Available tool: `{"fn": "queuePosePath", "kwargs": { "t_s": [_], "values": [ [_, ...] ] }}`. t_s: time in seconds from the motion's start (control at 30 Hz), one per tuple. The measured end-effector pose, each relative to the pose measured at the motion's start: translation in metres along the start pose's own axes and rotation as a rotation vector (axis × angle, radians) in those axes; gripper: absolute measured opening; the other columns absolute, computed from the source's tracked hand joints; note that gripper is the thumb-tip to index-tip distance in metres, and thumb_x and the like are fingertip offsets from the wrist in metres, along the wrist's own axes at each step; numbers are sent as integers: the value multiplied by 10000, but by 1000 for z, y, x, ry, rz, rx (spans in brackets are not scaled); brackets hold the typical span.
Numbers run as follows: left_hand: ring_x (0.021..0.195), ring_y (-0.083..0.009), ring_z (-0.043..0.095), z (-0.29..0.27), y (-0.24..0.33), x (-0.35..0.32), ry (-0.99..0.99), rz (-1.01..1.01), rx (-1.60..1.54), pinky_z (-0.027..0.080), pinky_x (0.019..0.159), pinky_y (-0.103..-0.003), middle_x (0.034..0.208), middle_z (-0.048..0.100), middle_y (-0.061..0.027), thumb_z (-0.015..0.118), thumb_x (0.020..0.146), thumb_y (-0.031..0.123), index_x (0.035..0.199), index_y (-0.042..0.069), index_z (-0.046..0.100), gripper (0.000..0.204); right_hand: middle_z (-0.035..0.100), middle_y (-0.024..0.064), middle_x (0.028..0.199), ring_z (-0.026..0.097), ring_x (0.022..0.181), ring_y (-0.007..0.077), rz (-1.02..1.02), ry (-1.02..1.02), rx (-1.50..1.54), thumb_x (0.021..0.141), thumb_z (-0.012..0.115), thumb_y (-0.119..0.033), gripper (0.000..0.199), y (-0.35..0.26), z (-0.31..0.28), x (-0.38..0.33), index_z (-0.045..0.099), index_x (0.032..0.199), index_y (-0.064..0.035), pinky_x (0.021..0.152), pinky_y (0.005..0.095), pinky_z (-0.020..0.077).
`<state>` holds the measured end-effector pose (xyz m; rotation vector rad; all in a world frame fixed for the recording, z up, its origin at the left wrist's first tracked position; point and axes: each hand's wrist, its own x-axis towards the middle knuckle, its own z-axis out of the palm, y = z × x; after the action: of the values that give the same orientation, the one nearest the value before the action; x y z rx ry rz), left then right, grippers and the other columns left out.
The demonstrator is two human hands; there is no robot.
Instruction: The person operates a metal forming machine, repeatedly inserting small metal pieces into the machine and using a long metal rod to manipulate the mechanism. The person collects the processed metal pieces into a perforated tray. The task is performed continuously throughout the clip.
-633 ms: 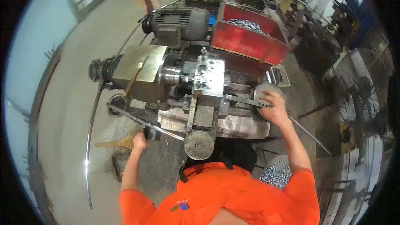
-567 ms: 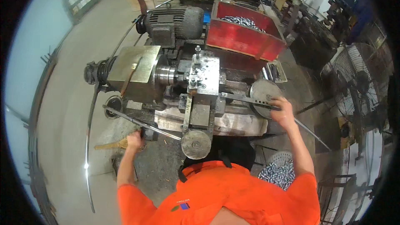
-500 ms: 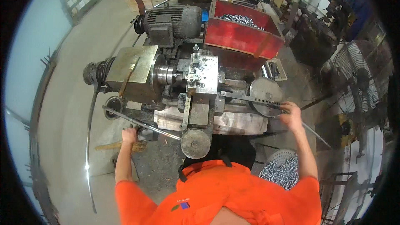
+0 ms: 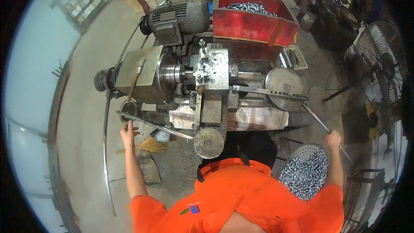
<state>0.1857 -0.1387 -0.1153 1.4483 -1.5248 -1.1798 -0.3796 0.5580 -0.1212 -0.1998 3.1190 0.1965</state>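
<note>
A small metal lathe stands before me. Its chuck (image 4: 173,73) faces a tool block (image 4: 214,67) on the slide. My left hand (image 4: 129,136) is just below the outer end of a long steel lever rod (image 4: 155,126), fingers apart; whether it touches the rod is hard to tell. That rod runs to a round metal weight (image 4: 208,143) at the front of the slide. At the right, my right hand (image 4: 333,139) is closed around another steel lever rod (image 4: 318,121), which slants down from a large disc (image 4: 284,82). A perforated flat bar (image 4: 276,93) links the slide to the disc.
A motor (image 4: 181,17) sits behind the lathe, beside a red bin (image 4: 250,26) of small metal parts. More parts fill a basket (image 4: 304,172) by my right forearm. A fan (image 4: 379,58) stands at the right. A brush (image 4: 153,146) lies on the floor at left.
My right hand has gone from the end of the perforated bar down and right onto the lever rod. My left hand has shifted toward the outer rod end. The view has shifted slightly.
</note>
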Motion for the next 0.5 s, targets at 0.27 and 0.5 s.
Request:
{"fn": "queuePosePath", "kwargs": {
  "t_s": [0.27,0.5],
  "values": [
    [578,-205,608,68,-1,1,119,-39,-215,539,496,-325,783,601,-78,538,865,245,1107,-1,498,349,562,45,607,523,565,135,-84,-399,939,674,582,-147,209,-41,11,-165,651,807,-1,515,288,408],
    [565,-211,609,65,-20,18,121,-38,-221,546,482,-342,759,605,-100,492,870,209,1065,-2,500,287,440,-34,565,365,442,71,230,-605,1301,618,561,-87,237,-109,-12,-214,608,830,8,403,243,250]
  ]
}}
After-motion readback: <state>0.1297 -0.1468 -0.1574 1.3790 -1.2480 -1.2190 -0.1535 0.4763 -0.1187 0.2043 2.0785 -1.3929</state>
